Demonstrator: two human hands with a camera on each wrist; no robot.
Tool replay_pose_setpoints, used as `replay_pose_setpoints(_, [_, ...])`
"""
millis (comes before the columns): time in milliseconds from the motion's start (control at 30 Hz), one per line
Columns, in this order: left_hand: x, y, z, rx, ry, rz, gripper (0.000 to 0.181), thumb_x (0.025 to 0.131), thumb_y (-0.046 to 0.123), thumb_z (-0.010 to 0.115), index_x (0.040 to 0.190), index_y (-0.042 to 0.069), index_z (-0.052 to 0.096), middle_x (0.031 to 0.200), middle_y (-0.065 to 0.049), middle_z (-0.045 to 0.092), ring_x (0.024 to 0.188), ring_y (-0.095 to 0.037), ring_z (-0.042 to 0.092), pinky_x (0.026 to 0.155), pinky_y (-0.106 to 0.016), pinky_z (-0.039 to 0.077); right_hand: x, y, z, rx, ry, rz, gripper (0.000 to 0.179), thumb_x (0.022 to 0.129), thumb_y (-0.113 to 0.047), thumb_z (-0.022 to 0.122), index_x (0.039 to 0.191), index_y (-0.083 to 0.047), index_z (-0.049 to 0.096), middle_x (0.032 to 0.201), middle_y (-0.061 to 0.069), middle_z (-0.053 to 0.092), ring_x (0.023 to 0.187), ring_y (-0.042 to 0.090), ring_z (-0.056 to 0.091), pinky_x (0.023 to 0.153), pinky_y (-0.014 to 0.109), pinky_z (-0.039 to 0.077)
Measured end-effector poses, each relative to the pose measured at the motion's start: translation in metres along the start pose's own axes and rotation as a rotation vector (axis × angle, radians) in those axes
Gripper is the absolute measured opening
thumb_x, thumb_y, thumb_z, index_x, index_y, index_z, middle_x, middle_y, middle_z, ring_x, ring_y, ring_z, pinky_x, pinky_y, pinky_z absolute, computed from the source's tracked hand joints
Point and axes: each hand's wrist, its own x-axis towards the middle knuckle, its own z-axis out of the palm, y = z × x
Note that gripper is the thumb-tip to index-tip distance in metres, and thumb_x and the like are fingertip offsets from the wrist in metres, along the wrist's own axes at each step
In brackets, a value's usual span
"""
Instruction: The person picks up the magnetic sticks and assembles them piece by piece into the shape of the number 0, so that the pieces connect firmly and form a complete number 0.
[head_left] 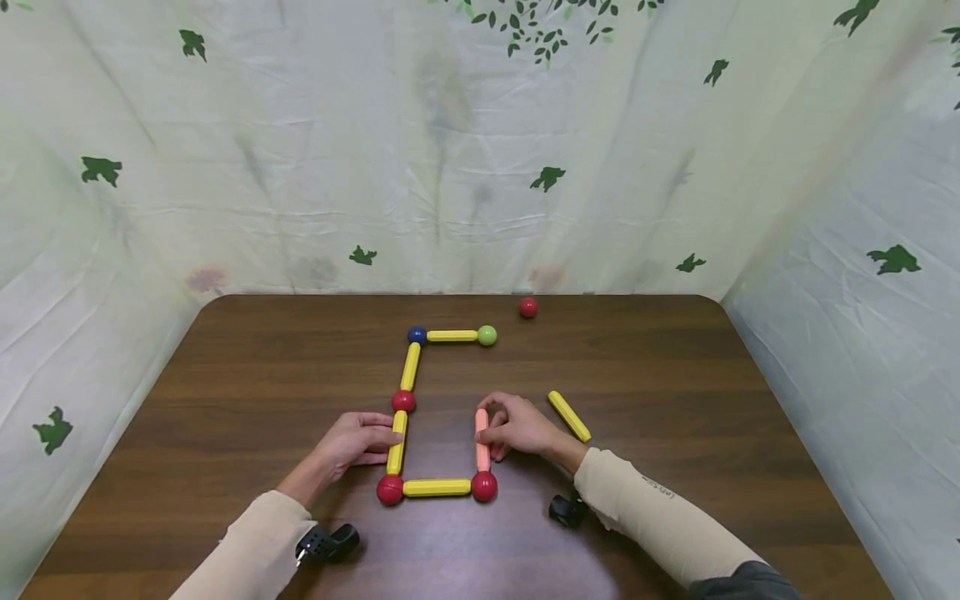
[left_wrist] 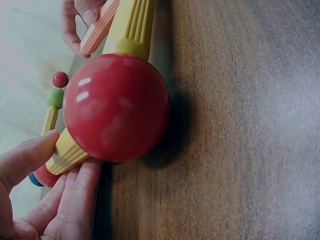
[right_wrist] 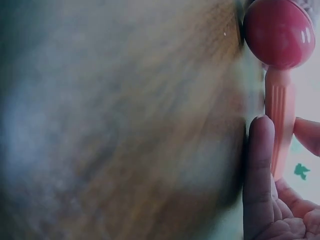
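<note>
My left hand [head_left: 360, 439] pinches an upright-running yellow magnetic rod [head_left: 397, 443] between thumb and fingers. That rod joins a red ball [head_left: 403, 401] at its far end to a near-left red ball [head_left: 390, 490], which looms large in the left wrist view. Along the near side, another yellow rod [head_left: 437, 488] leads to the near-right red ball [head_left: 484, 486]. From this ball a pink rod [head_left: 482, 437] points away from me, and my right hand [head_left: 517, 427] holds it with thumb and fingers. In the right wrist view the pink rod's end meets the red ball [right_wrist: 280, 32].
Beyond the far red ball, a yellow rod [head_left: 410, 367] leads to a blue ball [head_left: 417, 335]; another [head_left: 452, 336] runs right to a green ball [head_left: 487, 335]. A loose red ball [head_left: 528, 307] sits near the table's far edge, and a loose yellow rod [head_left: 569, 416] lies right.
</note>
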Motion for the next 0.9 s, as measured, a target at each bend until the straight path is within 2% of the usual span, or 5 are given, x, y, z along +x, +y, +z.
replay_pose_setpoints(300, [0.0,0.002,0.001,0.012,0.0,-0.003,0.045,0.086,0.009,0.072,0.122,-0.011,0.053,0.095,-0.009,0.065,0.077,-0.016,0.064,0.073,-0.035,0.058,-0.002,-0.003,-0.004,-0.055,0.029,-0.004,0.042,0.084,-0.011,0.073,0.121,-0.004,0.054,0.076,0.009,0.061,0.055,0.018,0.061,0.053,0.033,0.056])
replay_pose_setpoints(433, [-0.001,0.002,0.001,0.02,0.018,-0.023,0.046,0.085,0.01,0.073,0.122,-0.01,0.054,0.098,-0.011,0.065,0.079,-0.018,0.064,0.074,-0.035,0.058,-0.001,-0.008,-0.013,-0.038,0.059,-0.019,0.044,0.084,-0.009,0.073,0.122,0.0,0.052,0.079,0.012,0.061,0.055,0.019,0.061,0.055,0.036,0.057])
replay_pose_setpoints(700, [0.001,-0.001,0.002,0.025,0.043,-0.029,0.046,0.084,0.012,0.074,0.121,-0.009,0.055,0.097,-0.011,0.066,0.078,-0.018,0.065,0.073,-0.036,0.058,0.014,-0.025,-0.063,0.127,0.202,0.047,0.048,0.089,-0.012,0.068,0.129,0.004,0.047,0.095,0.026,0.061,0.057,0.021,0.06,0.066,0.048,0.057])
replay_pose_setpoints(800, [0.0,-0.002,0.003,0.031,0.046,-0.029,0.045,0.084,0.012,0.074,0.12,-0.009,0.056,0.095,-0.01,0.066,0.078,-0.019,0.065,0.073,-0.036,0.058,0.024,-0.027,-0.083,0.115,0.248,0.039,0.048,0.09,-0.012,0.067,0.13,0.005,0.046,0.102,0.03,0.06,0.058,0.02,0.061,0.067,0.046,0.058])
replay_pose_setpoints(900, [0.0,-0.001,0.003,0.03,0.042,-0.025,0.044,0.085,0.011,0.073,0.12,-0.009,0.056,0.094,-0.01,0.066,0.078,-0.019,0.066,0.073,-0.036,0.058,0.034,-0.027,-0.101,0.048,0.3,0.018,0.044,0.09,-0.011,0.067,0.127,0.005,0.049,0.103,0.028,0.062,0.057,0.018,0.06,0.063,0.041,0.058])
